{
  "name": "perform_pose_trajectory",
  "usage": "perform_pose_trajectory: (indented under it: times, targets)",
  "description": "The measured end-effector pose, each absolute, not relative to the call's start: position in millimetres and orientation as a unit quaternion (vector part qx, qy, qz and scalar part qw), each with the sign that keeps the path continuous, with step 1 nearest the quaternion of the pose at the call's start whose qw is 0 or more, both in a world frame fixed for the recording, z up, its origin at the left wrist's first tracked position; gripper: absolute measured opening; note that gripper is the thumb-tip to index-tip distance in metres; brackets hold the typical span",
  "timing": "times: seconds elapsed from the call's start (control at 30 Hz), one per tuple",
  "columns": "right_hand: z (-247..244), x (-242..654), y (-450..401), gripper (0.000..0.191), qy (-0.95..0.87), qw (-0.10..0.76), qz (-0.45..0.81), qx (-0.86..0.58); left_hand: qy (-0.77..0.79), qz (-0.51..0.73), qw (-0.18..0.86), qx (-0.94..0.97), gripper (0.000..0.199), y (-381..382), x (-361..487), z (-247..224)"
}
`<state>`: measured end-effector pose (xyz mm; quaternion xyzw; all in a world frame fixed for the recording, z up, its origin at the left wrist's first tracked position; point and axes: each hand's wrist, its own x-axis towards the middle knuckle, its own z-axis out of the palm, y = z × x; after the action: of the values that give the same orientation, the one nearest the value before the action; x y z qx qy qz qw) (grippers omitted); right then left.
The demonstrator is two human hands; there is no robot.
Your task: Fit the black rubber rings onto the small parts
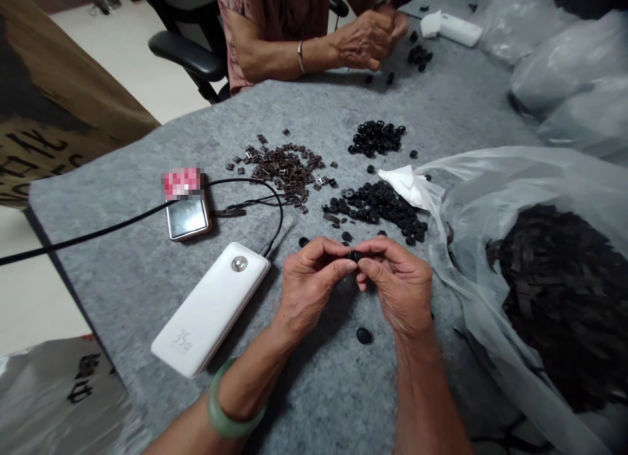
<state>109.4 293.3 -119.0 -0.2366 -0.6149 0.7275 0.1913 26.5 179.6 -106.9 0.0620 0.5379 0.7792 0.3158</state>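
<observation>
Between the fingertips of both hands is a small black round piece (355, 255). My left hand (309, 288) pinches it from the left, thumb and forefinger closed on it. From the right, my right hand (400, 282) grips the same piece with thumb and forefinger. Just beyond my hands lies a pile of black discs (387, 206), with a pile of black rings (377, 138) farther back. Small brown metal-like clips (287, 167) are heaped to the left. A single black round piece (364, 336) rests on the grey table (328, 376) between my forearms.
A white power bank (210, 308) with a black cable and a small device (187, 216) lie left. An open plastic bag (481, 226) of dark pieces stands right. Across the table are another person's hands (366, 40), near white objects (458, 30) and more bags (564, 63).
</observation>
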Motion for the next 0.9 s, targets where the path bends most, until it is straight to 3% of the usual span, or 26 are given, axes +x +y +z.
perform_pose_trajectory:
  times: [0.37, 0.9]
  targets:
    - [-116, 106, 289, 0.031, -0.557, 0.189, 0.765, -0.263, 0.550, 0.776, 0.293, 0.100, 0.010, 178, 25, -110]
    - [-116, 108, 292, 0.019, -0.565, 0.190, 0.766, -0.239, 0.555, 0.762, 0.308, 0.127, 0.009, 176, 19, -114]
